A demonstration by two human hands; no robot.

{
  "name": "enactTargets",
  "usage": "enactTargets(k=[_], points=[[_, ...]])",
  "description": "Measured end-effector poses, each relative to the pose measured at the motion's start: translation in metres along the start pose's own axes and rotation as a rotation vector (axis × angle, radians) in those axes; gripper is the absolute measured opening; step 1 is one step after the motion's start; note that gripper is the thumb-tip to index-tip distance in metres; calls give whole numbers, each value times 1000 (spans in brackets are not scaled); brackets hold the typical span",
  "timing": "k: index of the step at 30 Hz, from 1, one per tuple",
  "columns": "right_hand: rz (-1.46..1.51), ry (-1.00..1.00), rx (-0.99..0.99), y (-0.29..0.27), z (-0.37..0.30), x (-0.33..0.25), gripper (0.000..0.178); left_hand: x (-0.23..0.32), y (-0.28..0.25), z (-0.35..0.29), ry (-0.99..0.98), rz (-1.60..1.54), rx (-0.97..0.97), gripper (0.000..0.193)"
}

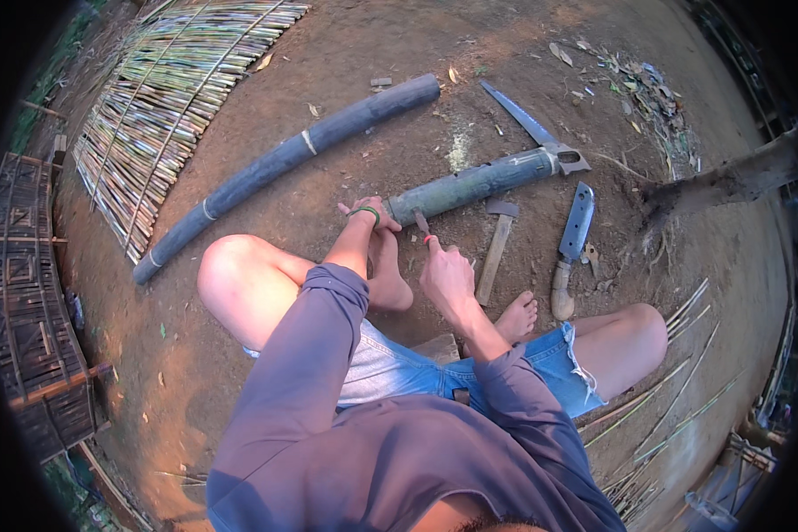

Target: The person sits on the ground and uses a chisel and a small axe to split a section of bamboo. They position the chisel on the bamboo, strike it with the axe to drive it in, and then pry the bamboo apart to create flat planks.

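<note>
One bamboo tube (483,181) runs toward half-past two from the nearer left hand (377,211), grip unclear; right hand (449,277) clenches a tool (422,222).

A mat of lashed thin poles (176,99) lies at the far-left corner of the dirt ground (363,53), a slatted panel (32,293) along its left edge; leaf litter (661,106) and a tree trunk (736,181) toward its right edge.

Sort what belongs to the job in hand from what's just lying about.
Seemingly in the job:
small red-collared tool, in the right hand
short bamboo section, left hand at its near end

Lying about:
saw, hammer-like tool and broad-bladed knife (not in hand, possibly kept for use)
long dark pole
stick mat
dry leaves
</note>
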State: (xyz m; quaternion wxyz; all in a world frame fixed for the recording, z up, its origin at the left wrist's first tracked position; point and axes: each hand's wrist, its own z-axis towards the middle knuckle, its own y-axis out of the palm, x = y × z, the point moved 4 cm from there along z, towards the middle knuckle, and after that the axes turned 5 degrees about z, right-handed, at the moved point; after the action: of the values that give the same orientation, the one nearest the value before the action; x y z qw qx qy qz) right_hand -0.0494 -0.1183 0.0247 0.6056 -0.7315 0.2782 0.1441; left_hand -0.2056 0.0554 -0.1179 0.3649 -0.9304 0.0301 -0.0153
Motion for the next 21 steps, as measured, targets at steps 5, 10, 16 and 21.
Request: enactTargets(k=[5, 10, 16, 21], points=[[45, -16, -87, -2, -10, -12, 44, -17, 15, -2, 11, -132, 12, 118], [30, -26, -65, 10, -10, -11, 46, -14, 10, -3, 14, -139, 12, 111], [4, -13, -79, 18, -10, -12, 46, -10, 6, -16, 25, -84, 76, 103], [9, 14, -121, 20, -7, -22, 47, -10, 12, -41, -19, -99, 254, 107]])
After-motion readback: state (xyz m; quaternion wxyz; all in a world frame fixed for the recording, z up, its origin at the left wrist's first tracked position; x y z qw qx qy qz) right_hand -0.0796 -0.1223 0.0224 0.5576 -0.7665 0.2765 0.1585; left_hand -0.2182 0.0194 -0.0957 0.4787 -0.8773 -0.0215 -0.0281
